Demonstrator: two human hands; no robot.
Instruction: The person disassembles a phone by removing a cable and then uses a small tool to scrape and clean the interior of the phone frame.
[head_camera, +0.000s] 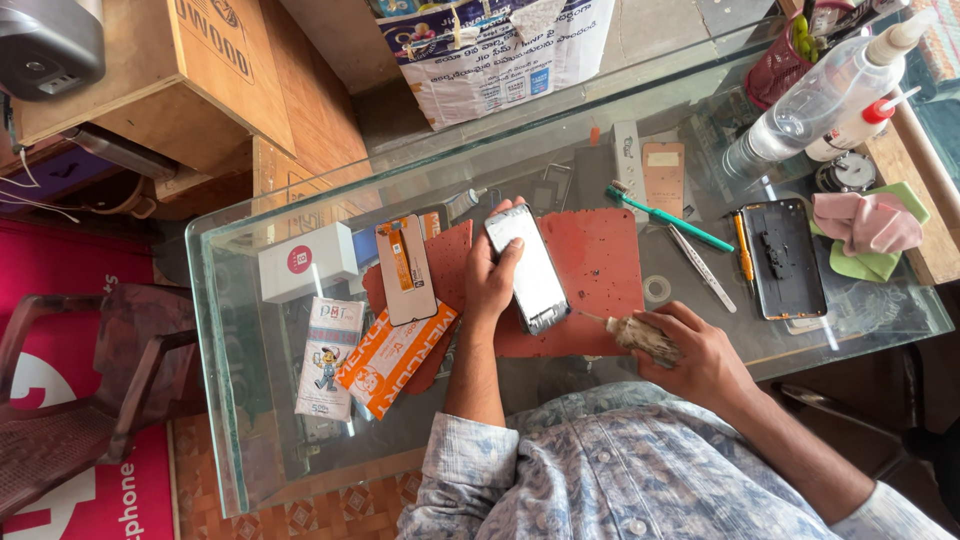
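**Phone held on the mat, glue tube at its lower edge**

The phone (527, 268) lies screen-up on the red mat (600, 262), near the middle of the glass table (240, 420). The left hand (490, 280) grips its left edge, fingers curled over the side and thumb on the glass. The right hand (690, 350) is clenched round a crumpled tube (645, 340), whose fine tip touches or nearly touches the phone's lower corner.

By the look of it, work on the phone's edge is under way: the front panel sits in place, while a separate back cover (782, 258) lies open-side up well to the right, not yet fitted. How much of the edge is already done cannot be told.

Beside the left hand a spare display (406, 268) lies face down, with an orange packet (392, 355), a white packet (328, 355) and a white box (305, 262) near it. A green toothbrush (668, 215), tweezers (700, 265) and a tape roll (657, 290) sit right of the mat; bottles (820, 95) and cloths (870, 230) stand at the far corner.

Under and around the table are cardboard boxes (200, 70), a printed sack (500, 50), a chair (90, 370) and red flooring.
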